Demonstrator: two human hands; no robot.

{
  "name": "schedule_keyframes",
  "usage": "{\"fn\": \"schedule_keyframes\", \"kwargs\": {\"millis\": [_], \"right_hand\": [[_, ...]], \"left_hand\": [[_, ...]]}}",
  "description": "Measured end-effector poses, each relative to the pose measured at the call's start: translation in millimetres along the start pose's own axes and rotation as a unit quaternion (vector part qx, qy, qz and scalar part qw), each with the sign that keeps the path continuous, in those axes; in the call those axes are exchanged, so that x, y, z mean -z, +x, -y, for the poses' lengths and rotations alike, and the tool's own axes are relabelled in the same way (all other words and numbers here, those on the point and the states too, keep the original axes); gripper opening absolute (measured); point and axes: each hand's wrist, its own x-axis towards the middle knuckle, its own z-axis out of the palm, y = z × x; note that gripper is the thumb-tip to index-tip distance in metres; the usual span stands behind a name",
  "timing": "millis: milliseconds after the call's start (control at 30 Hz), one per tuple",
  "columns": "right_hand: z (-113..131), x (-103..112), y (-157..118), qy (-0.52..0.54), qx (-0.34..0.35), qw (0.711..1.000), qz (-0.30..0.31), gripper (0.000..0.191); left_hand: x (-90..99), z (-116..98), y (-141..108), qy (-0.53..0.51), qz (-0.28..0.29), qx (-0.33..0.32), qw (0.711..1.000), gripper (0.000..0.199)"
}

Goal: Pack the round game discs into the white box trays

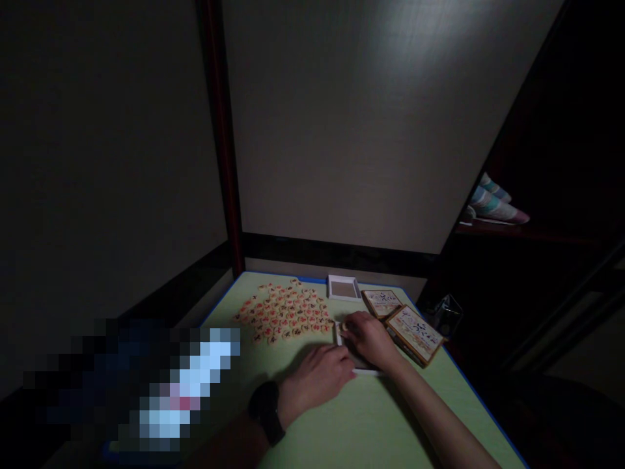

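Many round xiangqi pieces [288, 309] with red or black characters lie spread over the left and middle of the green table. Beside them is a shallow white-rimmed box [366, 372], largely covered by my hands. My left hand [319, 374], with a dark watch on its wrist, has its fingers curled against the near left edge of this box. Over the box's far left corner, my right hand [366, 335] pinches a pale round xiangqi piece [344, 327] between bent fingers. What lies deeper inside the box is hidden.
Another shallow white box [344, 288] stands at the table's far edge. Two printed box lids [382, 303] [417, 333] lie at the right. The green table [351, 430] has a blue edge and meets a wall panel at the back. A blurred-out patch covers the lower left.
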Motion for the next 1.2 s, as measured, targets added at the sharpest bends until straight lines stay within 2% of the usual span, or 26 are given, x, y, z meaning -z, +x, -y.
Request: {"fn": "schedule_keyframes", "kwargs": {"millis": [133, 300, 467, 1000, 1200], "right_hand": [[-0.1, -4.1, 0.7, -0.014, 0.017, 1.000, 0.009, 0.011], [-1.5, -5.3, 1.8, -0.033, -0.015, 0.999, 0.037, 0.021], [2.5, -2.2, 1.1, 0.008, -0.035, 0.998, 0.058, 0.026], [-3.5, -7.9, 1.3, 0.041, -0.025, 0.998, 0.029, 0.029], [-3.0, -3.4, -0.3, 0.081, -0.026, 0.996, 0.029, 0.035]], "left_hand": [[0.3, -1.0, 0.2, 0.000, -0.001, 0.000, 1.000, 0.022], [0.9, -1.7, 0.3, 0.009, 0.008, -0.001, 1.000, 0.022], [-0.5, -1.1, -0.2, 0.011, 0.013, -0.008, 1.000, 0.021], [3.7, -0.4, -0.9, 0.004, 0.020, -0.004, 1.000, 0.023], [3.5, 0.1, -0.3, 0.001, 0.020, -0.004, 1.000, 0.026]]}}
